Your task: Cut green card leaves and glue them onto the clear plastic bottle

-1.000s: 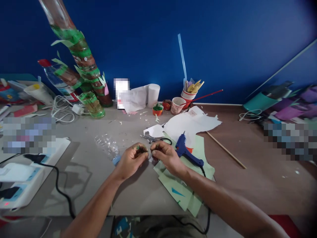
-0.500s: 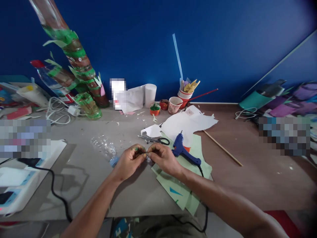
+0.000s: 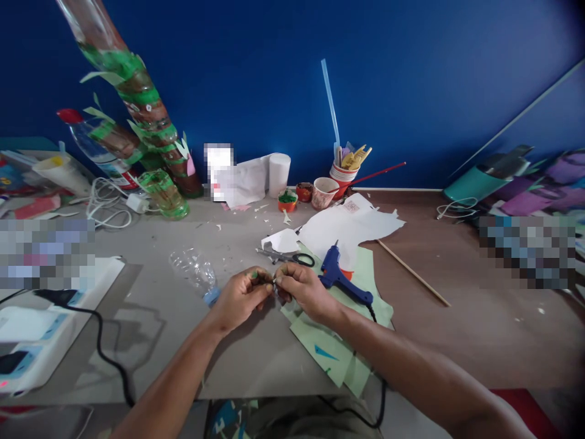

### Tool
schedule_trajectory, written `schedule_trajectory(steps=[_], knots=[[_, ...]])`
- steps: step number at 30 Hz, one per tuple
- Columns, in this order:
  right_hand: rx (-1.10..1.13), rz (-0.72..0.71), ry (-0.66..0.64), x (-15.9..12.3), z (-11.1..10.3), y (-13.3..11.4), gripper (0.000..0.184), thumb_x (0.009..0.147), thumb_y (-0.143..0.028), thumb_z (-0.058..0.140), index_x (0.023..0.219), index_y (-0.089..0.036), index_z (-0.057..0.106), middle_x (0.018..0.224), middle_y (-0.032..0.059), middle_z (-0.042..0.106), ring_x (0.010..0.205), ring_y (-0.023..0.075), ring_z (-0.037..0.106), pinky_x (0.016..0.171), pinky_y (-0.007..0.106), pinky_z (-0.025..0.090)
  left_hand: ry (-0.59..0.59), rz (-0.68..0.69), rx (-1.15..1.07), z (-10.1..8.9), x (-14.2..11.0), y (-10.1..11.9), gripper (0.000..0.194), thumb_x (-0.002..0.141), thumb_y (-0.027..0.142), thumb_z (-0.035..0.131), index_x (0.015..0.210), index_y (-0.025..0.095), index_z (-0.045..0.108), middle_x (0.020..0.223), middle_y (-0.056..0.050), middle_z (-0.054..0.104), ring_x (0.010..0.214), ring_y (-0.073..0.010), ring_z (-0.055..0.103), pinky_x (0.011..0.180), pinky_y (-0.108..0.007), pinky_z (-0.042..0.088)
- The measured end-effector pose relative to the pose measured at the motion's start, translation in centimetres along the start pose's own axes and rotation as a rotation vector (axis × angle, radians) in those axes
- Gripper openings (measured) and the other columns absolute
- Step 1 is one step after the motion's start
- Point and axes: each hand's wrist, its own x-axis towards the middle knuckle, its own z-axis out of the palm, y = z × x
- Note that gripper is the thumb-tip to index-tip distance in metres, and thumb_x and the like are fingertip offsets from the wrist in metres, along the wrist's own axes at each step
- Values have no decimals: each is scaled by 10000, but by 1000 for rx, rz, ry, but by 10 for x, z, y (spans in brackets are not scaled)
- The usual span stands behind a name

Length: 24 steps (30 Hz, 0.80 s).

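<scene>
My left hand (image 3: 247, 294) and my right hand (image 3: 299, 288) meet fingertip to fingertip above the grey table. Both are closed in a pinch around something small, which the fingers mostly hide. Green stains mark the left fingers. Just behind the hands lie scissors (image 3: 302, 260) with black handles. To the right of my right hand, a blue hot glue gun (image 3: 343, 279) rests on sheets of light green paper (image 3: 315, 350). A clear crumpled plastic bottle (image 3: 189, 268) with a blue cap lies left of my left hand.
A tall brown-and-green painted bottle trunk (image 3: 150, 116) leans at back left. Paint pots (image 3: 287, 201), paper cups (image 3: 325, 192) and white paper (image 3: 351, 222) stand or lie behind. A power strip (image 3: 59, 341) with a black cable is at left, a wooden stick (image 3: 414, 273) at right.
My right fingertips have shifted slightly upward and curled against the left ones. The left hand has barely moved, and the things on the table lie as before.
</scene>
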Motion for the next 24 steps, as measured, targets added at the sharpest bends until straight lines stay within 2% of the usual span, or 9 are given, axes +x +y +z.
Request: schedule_trajectory(steps=[4, 8, 11, 15, 18, 21, 24], knots=[[32, 1, 8, 0, 3, 3, 101, 736, -244, 526, 658, -183, 505, 485, -63, 467, 444, 72, 395, 467, 207, 311, 29, 11, 24, 1, 0, -1, 130, 759, 284, 611, 744, 168, 555, 573, 39, 496, 492, -88, 431, 493, -222, 349], [-44, -23, 12, -2, 5, 2, 110, 739, -241, 529, 652, -183, 495, 488, -65, 452, 446, 71, 386, 465, 210, 313, 65, 38, 62, 1, 0, -2, 121, 777, 280, 594, 744, 176, 542, 552, 51, 456, 496, -89, 419, 493, -218, 342], [-55, -26, 29, -3, 4, -3, 81, 741, -258, 533, 715, -182, 520, 498, -66, 460, 446, 79, 409, 464, 216, 329, 95, 47, 12, 1, 0, -3, 124, 773, 284, 592, 745, 184, 524, 551, 58, 440, 489, -88, 412, 485, -218, 337], [-52, -141, 202, 0, -6, -10, 147, 777, -270, 506, 880, -176, 553, 506, -66, 473, 458, 94, 435, 481, 227, 348, 177, 78, -68, 0, 0, -2, 122, 776, 279, 590, 746, 178, 530, 575, 50, 466, 495, -82, 418, 496, -217, 340], [-47, -220, 277, 2, -17, -14, 125, 817, -286, 483, 803, -179, 547, 570, -46, 476, 480, 84, 425, 491, 229, 343, 236, 105, -127, -2, 0, -1, 111, 775, 270, 596, 755, 170, 551, 667, 25, 531, 513, -73, 436, 507, -218, 347], [-104, -269, 298, 4, -24, -18, 236, 865, -367, 464, 735, -180, 523, 584, -32, 462, 496, 87, 417, 491, 234, 338, 252, 97, -180, -3, 0, 0, 109, 737, 247, 630, 737, 163, 560, 820, -13, 602, 544, -72, 480, 548, -231, 400], [-240, -341, 370, 4, -26, -17, 189, 870, -354, 477, 795, -186, 522, 574, -38, 447, 513, 102, 419, 512, 244, 344, 235, 82, -233, -2, 1, -1, 130, 697, 222, 662, 694, 159, 548, 878, -38, 631, 601, -94, 537, 617, -262, 452]])
